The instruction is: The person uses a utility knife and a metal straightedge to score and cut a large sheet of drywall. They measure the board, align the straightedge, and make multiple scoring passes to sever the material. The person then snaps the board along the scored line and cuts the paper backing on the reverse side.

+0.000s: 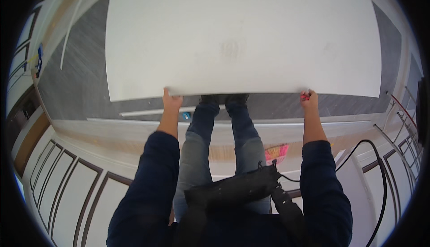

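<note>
Mostly white panel (242,36), broad, faintly smudged

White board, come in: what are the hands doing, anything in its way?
Left hand gripping near edge. Right hand at same edge, with small red item. White board spread ahead. Possibly in the way: shoes, partly hidden by that edge.

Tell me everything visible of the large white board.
The white board is a broad, flat sheet with faint grey smudges; its material is unclear. It spans the upper picture over grey floor, far edge out of view. The left hand grips its near edge; the right hand, with a red thing, meets that edge too.
</note>
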A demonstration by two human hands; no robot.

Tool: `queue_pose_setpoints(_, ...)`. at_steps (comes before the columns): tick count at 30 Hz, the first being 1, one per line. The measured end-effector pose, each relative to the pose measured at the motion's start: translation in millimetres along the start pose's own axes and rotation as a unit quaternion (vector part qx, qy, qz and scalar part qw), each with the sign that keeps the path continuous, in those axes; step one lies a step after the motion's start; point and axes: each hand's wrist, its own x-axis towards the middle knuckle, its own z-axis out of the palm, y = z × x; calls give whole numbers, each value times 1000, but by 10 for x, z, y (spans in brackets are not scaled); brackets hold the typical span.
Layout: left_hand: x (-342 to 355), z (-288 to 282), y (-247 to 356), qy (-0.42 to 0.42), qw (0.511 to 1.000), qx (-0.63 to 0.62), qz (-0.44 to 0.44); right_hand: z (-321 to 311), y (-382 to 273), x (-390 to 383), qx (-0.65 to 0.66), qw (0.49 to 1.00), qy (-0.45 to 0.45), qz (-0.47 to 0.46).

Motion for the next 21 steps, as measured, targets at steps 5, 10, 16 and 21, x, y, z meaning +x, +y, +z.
queue_pose_setpoints(5, 377, 6, -320, 7, 1000, -10, 12, -21, 286, 491, -34, 997, -71, -4)
queue_pose_setpoints(10, 1040, 7, -658, -8, 998, 55, -7, 12, 573, 1334, -12, 999, -43, -23)
queue_pose_setpoints(16, 1829, -443, -555, -21, 910, 411, -46, -563, 1057, 1408, -249, 965, -76, -40)
queue_pose_setpoints(21, 1241, -1530, -15, 84, 675, 731, 60, -997, 1205, 306, -468, 880, -53, -59)
